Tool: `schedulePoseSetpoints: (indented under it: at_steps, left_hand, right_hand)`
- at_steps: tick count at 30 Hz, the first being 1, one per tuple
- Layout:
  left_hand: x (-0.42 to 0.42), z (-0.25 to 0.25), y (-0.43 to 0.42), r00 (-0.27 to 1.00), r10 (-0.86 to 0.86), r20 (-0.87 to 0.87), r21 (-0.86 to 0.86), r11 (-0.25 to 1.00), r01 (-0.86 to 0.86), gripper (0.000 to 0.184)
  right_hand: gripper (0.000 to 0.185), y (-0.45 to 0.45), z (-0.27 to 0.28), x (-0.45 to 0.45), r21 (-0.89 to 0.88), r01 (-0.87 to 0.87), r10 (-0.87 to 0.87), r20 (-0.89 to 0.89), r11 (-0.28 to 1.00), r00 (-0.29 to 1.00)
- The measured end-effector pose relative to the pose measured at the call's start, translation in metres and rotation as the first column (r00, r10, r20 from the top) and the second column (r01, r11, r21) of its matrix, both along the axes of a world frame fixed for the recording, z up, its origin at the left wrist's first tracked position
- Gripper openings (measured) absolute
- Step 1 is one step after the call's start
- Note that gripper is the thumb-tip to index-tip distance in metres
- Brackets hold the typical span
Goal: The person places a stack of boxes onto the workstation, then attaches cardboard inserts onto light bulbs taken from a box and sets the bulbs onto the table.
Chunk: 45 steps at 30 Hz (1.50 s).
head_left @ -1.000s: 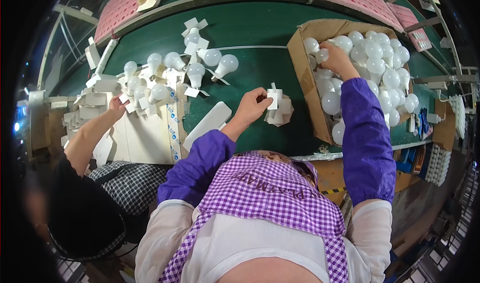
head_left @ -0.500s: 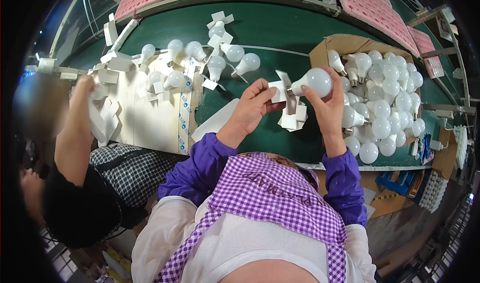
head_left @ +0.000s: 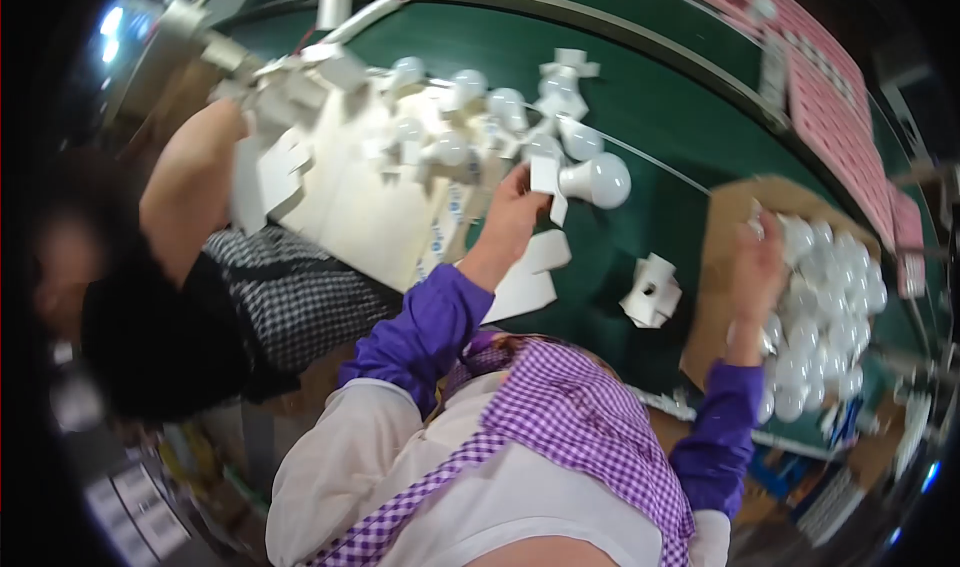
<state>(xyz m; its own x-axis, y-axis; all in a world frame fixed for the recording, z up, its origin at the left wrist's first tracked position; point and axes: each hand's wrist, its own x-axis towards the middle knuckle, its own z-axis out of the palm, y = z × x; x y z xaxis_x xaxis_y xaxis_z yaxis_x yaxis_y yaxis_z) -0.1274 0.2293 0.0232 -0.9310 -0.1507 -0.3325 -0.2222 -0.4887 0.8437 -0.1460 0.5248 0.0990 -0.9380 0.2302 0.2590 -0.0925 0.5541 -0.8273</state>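
Bulbs and white card on a green tabletop [head_left: 610,242], seen from above. The person's left hand [head_left: 510,217], near the centre, pinches a white card piece [head_left: 545,175] between thumb and fingers; a light bulb [head_left: 603,181] is joined to this card at its narrow end, its round globe pointing right. The right hand [head_left: 760,267] is over the left part of an open cardboard box [head_left: 725,232]; it is blurred, and whether its fingers grip anything cannot be told. Clustered bulbs [head_left: 825,302] fill the box to the right of this hand. Between the hands, on the near side, lies a stack of cut card [head_left: 660,275] with a dark hole. To its left, a folded white sheet [head_left: 525,285] lies near the left forearm. Farther left, carded bulbs [head_left: 470,87] stand and lie near a co-worker's arm [head_left: 195,172]. A pink tray [head_left: 830,107] occupies the far right.
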Motion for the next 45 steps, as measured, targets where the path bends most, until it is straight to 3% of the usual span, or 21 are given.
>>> schedulePoseSetpoints:
  at_steps: [1, 3, 4, 7, 10, 14, 16, 18, 19, 20, 22, 25, 26, 27, 28, 30, 32, 34, 37, 40, 45]
  left_hand:
    - [-0.009, 0.003, -0.022, 0.992, 0.113, -0.058, -0.075, 0.990, -0.118, 0.038]
    - [-0.027, 0.007, -0.078, 0.946, 0.278, -0.165, -0.228, 0.923, -0.311, 0.033]
    - [-0.038, -0.019, -0.123, 0.928, 0.273, -0.254, -0.340, 0.873, -0.350, 0.031]
    - [-0.063, -0.038, -0.215, 0.800, 0.506, -0.324, -0.356, 0.718, -0.598, 0.024]
    - [-0.082, -0.066, -0.282, 0.869, 0.469, -0.158, -0.625, 0.634, -0.455, 0.020]
    - [-0.102, -0.111, -0.331, 0.937, 0.348, 0.016, -0.815, 0.548, -0.190, 0.026]
    - [-0.099, -0.102, -0.333, 0.962, 0.270, 0.029, -0.816, 0.563, -0.134, 0.031]
    - [-0.100, -0.107, -0.350, 0.971, 0.239, 0.021, -0.957, 0.285, -0.049, 0.034]
    - [-0.099, -0.104, -0.356, 0.975, 0.222, -0.019, -0.998, 0.049, -0.030, 0.034]
    - [-0.097, -0.098, -0.354, 0.979, 0.194, -0.061, -0.981, -0.191, -0.023, 0.035]
    - [-0.093, -0.079, -0.326, 0.890, 0.210, -0.405, -0.777, -0.593, -0.214, 0.031]
    - [-0.085, -0.016, -0.209, 0.764, 0.134, -0.631, -0.725, -0.453, -0.520, 0.027]
    - [-0.079, -0.010, -0.156, 0.820, 0.230, -0.525, -0.832, 0.067, -0.551, 0.022]
    - [-0.070, -0.005, -0.101, 0.865, 0.107, -0.490, -0.825, 0.262, -0.500, 0.017]
    - [-0.052, 0.002, -0.044, 0.932, -0.080, -0.354, -0.861, 0.419, -0.290, 0.017]
    - [-0.022, -0.002, 0.057, 0.895, -0.417, -0.159, -0.776, 0.613, 0.147, 0.026]
    - [0.004, -0.019, 0.126, 0.797, -0.602, -0.046, -0.766, 0.533, 0.359, 0.033]
    - [0.019, -0.021, 0.166, 0.741, -0.659, 0.129, -0.855, 0.305, 0.420, 0.040]
    - [0.023, -0.029, 0.179, 0.728, -0.656, 0.201, -0.897, 0.175, 0.406, 0.046]
    - [0.022, -0.027, 0.178, 0.697, -0.676, 0.240, -0.873, 0.163, 0.459, 0.045]
    - [0.017, -0.052, 0.167, 0.676, -0.715, 0.176, -0.728, 0.368, 0.578, 0.039]
  right_hand:
    - [0.034, 0.055, -0.024, -0.027, -0.138, -0.091, 0.099, 0.057, 0.986, 0.993]
    - [0.036, 0.100, -0.035, -0.063, 0.222, -0.056, 0.013, 0.190, 0.974, 0.982]
    - [0.039, 0.119, -0.051, -0.080, 0.317, -0.096, 0.029, 0.208, 0.944, 0.978]
    - [0.047, 0.154, -0.094, -0.106, 0.554, -0.192, -0.004, 0.332, 0.810, 0.943]
    - [0.052, 0.159, -0.116, -0.124, 0.586, -0.298, -0.052, 0.506, 0.753, 0.861]
    - [0.052, 0.152, -0.120, -0.129, 0.530, -0.358, 0.019, 0.541, 0.769, 0.841]
    - [0.053, 0.145, -0.119, -0.127, 0.531, -0.319, 0.016, 0.498, 0.785, 0.867]
    - [0.051, 0.176, -0.153, -0.141, 0.538, -0.275, -0.009, 0.465, 0.797, 0.885]
    - [0.050, 0.171, -0.146, -0.136, 0.538, -0.244, -0.027, 0.446, 0.807, 0.895]
    - [0.049, 0.154, -0.129, -0.129, 0.538, -0.214, -0.043, 0.424, 0.815, 0.905]
    - [0.051, 0.122, -0.078, -0.115, 0.534, -0.220, -0.101, 0.507, 0.816, 0.856]
    - [0.054, 0.133, -0.073, -0.104, 0.616, -0.318, -0.059, 0.512, 0.721, 0.857]
    - [0.055, 0.139, -0.081, -0.101, 0.653, -0.357, -0.022, 0.497, 0.667, 0.868]
    - [0.057, 0.146, -0.092, -0.103, 0.596, -0.374, 0.041, 0.496, 0.710, 0.867]
    - [0.057, 0.145, -0.089, -0.105, 0.574, -0.357, 0.003, 0.526, 0.737, 0.851]
    - [0.059, 0.132, -0.088, -0.106, 0.523, -0.327, -0.062, 0.594, 0.787, 0.802]
    - [0.065, 0.137, -0.099, -0.113, 0.549, -0.306, -0.080, 0.570, 0.778, 0.818]
    - [0.066, 0.141, -0.102, -0.110, 0.593, -0.273, -0.132, 0.549, 0.758, 0.826]
    - [0.061, 0.134, -0.078, -0.108, 0.641, -0.266, -0.187, 0.549, 0.720, 0.815]
    - [0.061, 0.130, -0.046, -0.089, 0.529, -0.162, -0.112, 0.449, 0.833, 0.887]
    - [0.051, 0.093, 0.016, -0.029, 0.006, 0.045, -0.044, 0.345, 0.999, 0.938]
